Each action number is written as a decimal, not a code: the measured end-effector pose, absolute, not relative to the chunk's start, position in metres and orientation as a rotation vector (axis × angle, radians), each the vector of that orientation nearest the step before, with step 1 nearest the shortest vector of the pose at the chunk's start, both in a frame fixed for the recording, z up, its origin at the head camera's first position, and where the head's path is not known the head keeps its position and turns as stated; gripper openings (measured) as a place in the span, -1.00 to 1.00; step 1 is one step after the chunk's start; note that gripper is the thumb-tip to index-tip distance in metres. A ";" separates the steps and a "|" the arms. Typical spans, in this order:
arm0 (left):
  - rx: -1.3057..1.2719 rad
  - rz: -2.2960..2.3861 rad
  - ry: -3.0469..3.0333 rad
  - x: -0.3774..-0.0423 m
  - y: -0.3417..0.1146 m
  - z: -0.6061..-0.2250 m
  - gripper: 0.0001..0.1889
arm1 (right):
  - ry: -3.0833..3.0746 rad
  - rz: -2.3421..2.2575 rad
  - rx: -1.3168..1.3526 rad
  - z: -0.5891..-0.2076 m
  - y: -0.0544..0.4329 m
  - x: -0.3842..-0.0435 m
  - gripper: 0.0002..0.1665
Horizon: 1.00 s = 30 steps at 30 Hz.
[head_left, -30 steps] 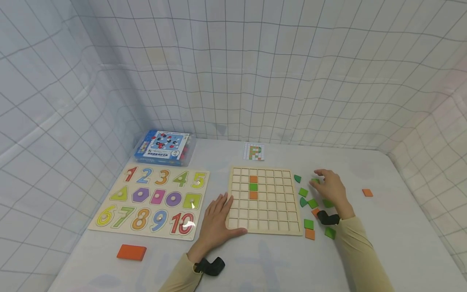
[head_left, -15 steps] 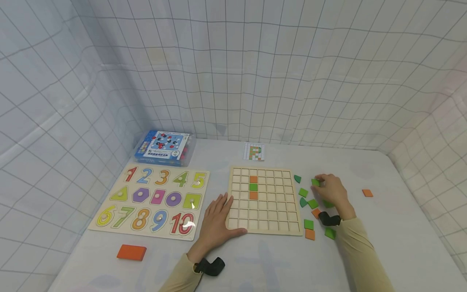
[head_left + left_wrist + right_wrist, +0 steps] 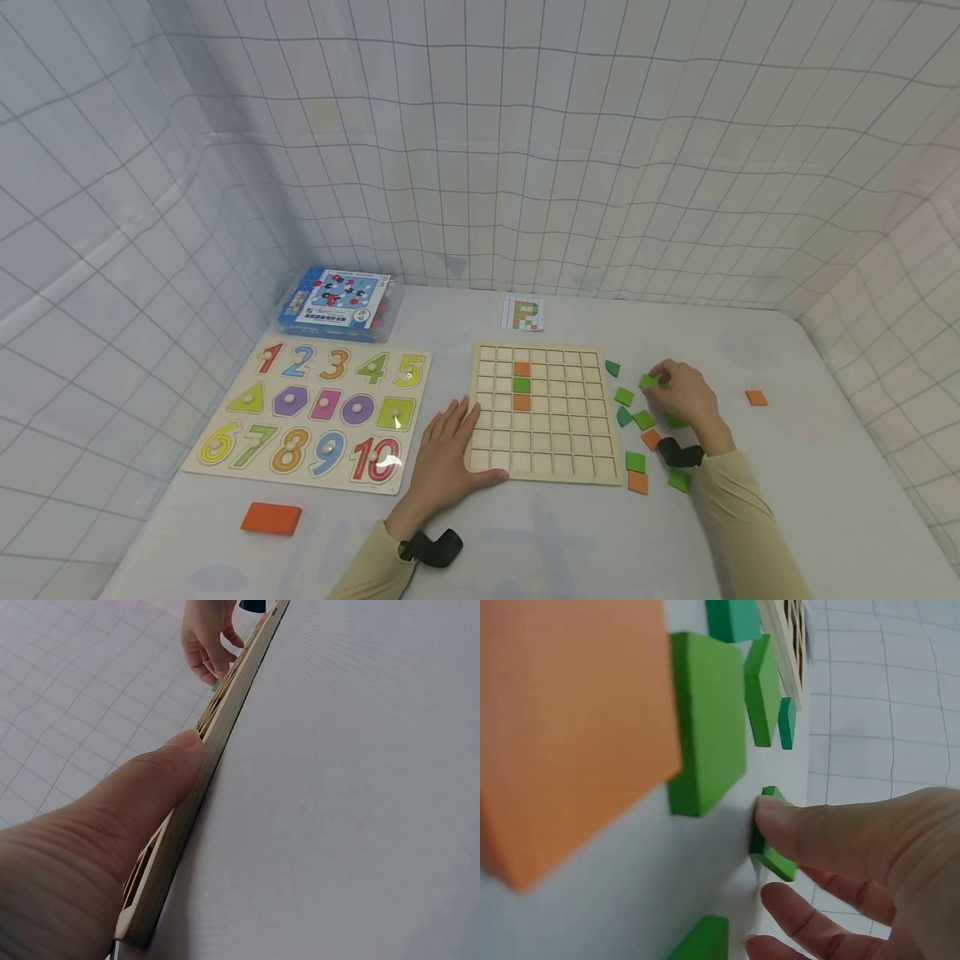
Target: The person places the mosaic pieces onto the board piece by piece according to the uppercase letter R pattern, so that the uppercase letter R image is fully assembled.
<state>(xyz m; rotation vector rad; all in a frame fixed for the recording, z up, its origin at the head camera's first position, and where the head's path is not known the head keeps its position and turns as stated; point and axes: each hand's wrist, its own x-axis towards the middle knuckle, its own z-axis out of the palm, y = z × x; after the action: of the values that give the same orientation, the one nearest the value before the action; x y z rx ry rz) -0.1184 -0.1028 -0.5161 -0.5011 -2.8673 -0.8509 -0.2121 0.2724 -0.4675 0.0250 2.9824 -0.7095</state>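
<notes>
Reaching forward with the right hand (image 3: 688, 397), back upward, pinching a green tile (image 3: 647, 381) between thumb and finger. Resting the left hand (image 3: 442, 458) at the grid board's (image 3: 558, 421) near left corner, fingers straight. As for the pinched tile: square, too covered to tell which way turned, on or just over the bench (image 3: 832, 508), right of the board, near loose green tiles (image 3: 624, 397), well apart from a lone orange tile (image 3: 757, 398).
</notes>
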 end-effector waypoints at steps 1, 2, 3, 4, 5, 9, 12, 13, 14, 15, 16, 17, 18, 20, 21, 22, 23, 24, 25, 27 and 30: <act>-0.505 -0.850 -2.862 -0.118 -0.103 -0.516 0.11 | 2.982 -0.715 0.021 -0.468 0.272 -0.211 -0.63; -0.509 -0.848 -2.857 -0.118 -0.103 -0.516 0.11 | 2.984 -0.723 0.018 -0.468 0.272 -0.211 -0.65; -0.513 -0.847 -2.851 -0.118 -0.103 -0.516 0.11 | 2.987 -0.734 0.020 -0.468 0.272 -0.210 -0.67; -0.516 -0.846 -2.846 -0.118 -0.103 -0.516 0.11 | 2.994 -0.743 0.019 -0.468 0.271 -0.209 -0.69; -0.519 -0.846 -2.841 -0.118 -0.103 -0.516 0.10 | 3.004 -0.754 0.016 -0.468 0.271 -0.208 -0.71; -0.522 -0.842 -2.837 -0.118 -0.103 -0.515 0.09 | 3.051 -0.771 0.011 -0.468 0.270 -0.206 -0.79; -0.523 -0.841 -2.839 -0.118 -0.102 -0.515 0.09 | 3.082 -0.758 -0.002 -0.467 0.268 -0.203 -0.80; -0.522 -0.842 -2.841 -0.117 -0.102 -0.515 0.09 | 3.088 -0.762 -0.007 -0.467 0.267 -0.202 -0.81; -0.519 -0.846 -2.847 -0.117 -0.103 -0.515 0.10 | 3.095 -0.767 -0.018 -0.467 0.265 -0.201 -0.81; -0.515 -0.847 -2.853 -0.117 -0.103 -0.515 0.10 | 3.101 -0.779 -0.036 -0.467 0.264 -0.199 -0.81; -0.514 -0.850 -2.856 -0.117 -0.103 -0.514 0.10 | 3.110 -0.798 -0.058 -0.467 0.261 -0.198 -0.81; -0.513 -0.852 -2.858 -0.117 -0.103 -0.514 0.10 | 3.110 -0.820 -0.079 -0.467 0.259 -0.196 -0.81; -0.511 -0.854 -2.863 -0.116 -0.103 -0.514 0.10 | 3.109 -0.847 -0.106 -0.467 0.256 -0.195 -0.81; -0.511 -0.856 -2.862 -0.116 -0.103 -0.515 0.10 | 3.108 -0.896 -0.165 -0.468 0.249 -0.192 -0.81; -0.515 -0.854 -2.853 -0.117 -0.103 -0.515 0.09 | 3.111 -0.918 -0.195 -0.469 0.245 -0.191 -0.81; -0.519 -0.853 -2.846 -0.116 -0.103 -0.515 0.09 | 3.113 -0.941 -0.228 -0.470 0.240 -0.191 -0.80; -0.522 -0.851 -2.841 -0.117 -0.103 -0.515 0.09 | 3.117 -0.957 -0.267 -0.471 0.236 -0.190 -0.80; -0.524 -0.849 -2.837 -0.117 -0.103 -0.515 0.10 | 3.129 -0.969 -0.317 -0.472 0.231 -0.190 -0.80; -0.526 -0.849 -2.833 -0.117 -0.103 -0.516 0.10 | 3.135 -0.980 -0.361 -0.473 0.226 -0.190 -0.79; -0.529 -0.848 -2.827 -0.117 -0.102 -0.515 0.10 | 3.144 -0.984 -0.457 -0.472 0.215 -0.189 -0.79; -0.530 -0.853 -2.829 -0.118 -0.102 -0.515 0.10 | 3.136 -0.978 -0.564 -0.470 0.199 -0.188 -0.80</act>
<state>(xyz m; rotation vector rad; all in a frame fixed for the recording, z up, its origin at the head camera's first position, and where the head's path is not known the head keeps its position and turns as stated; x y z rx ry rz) -0.1177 -0.1021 -0.5152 -0.5301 -2.8293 -0.8531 -0.1877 0.1991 -0.4701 -0.5639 3.1365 -0.9782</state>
